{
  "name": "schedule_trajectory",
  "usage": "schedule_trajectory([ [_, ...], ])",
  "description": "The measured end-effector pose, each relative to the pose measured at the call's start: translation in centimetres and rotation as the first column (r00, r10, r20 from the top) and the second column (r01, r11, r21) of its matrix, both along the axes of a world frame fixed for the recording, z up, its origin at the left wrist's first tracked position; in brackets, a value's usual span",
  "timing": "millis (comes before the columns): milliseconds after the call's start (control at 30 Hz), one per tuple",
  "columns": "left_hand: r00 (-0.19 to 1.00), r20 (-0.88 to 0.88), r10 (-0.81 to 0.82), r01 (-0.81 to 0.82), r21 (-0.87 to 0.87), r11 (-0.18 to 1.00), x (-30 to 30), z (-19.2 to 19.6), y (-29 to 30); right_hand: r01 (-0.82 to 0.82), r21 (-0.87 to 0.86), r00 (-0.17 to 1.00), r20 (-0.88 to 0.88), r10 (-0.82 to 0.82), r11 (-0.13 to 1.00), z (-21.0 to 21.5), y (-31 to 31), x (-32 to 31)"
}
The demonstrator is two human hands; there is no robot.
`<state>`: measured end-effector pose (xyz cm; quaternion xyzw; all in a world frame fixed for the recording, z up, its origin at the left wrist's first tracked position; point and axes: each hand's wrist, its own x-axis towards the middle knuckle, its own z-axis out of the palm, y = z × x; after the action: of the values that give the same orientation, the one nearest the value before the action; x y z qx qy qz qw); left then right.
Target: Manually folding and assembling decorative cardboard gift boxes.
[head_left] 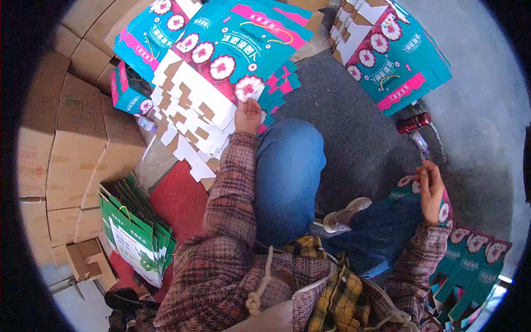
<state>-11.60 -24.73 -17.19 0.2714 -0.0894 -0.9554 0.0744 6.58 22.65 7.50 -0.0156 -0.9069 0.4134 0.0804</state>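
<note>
My left hand (248,117) is at the near edge of the top flat printed carton (243,41), its fingers closed on that edge. This carton is teal and pink with pictures of round white-and-red pieces and a yellow cord handle. Beneath it lies a fanned stack of folded cartons, their white and brown tabs (185,110) toward me. Out to the right, my right hand (431,193) hangs above more teal cartons (406,191), thumb and fingers pinched together. Whatever may be between those fingertips is too small to make out.
Brown boxes (77,127) are piled along the left. Green bags (133,227) stand near a red mat (180,193). Another teal carton stack (387,61) lies far right, with a dark red can (414,123) beside it. More cartons (470,260) lie at lower right.
</note>
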Motion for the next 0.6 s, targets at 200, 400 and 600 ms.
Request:
schedule_trajectory([
  [200,0.997,-0.004,0.081,-0.081,0.030,0.996,0.1,3.1,0.2,-0.013,0.061,0.998,0.054,0.010,0.998,-0.8,-0.6,-1.4],
  [400,0.982,0.007,0.191,-0.189,-0.127,0.974,-1.6,3.0,-3.1,-0.144,0.126,0.981,0.148,0.125,0.982,-1.8,-0.3,-2.0],
  [600,0.999,-0.047,0.020,-0.028,-0.161,0.987,-3.5,1.2,-6.8,-0.163,0.246,0.984,0.115,0.138,0.956,-1.7,0.0,-1.6],
])
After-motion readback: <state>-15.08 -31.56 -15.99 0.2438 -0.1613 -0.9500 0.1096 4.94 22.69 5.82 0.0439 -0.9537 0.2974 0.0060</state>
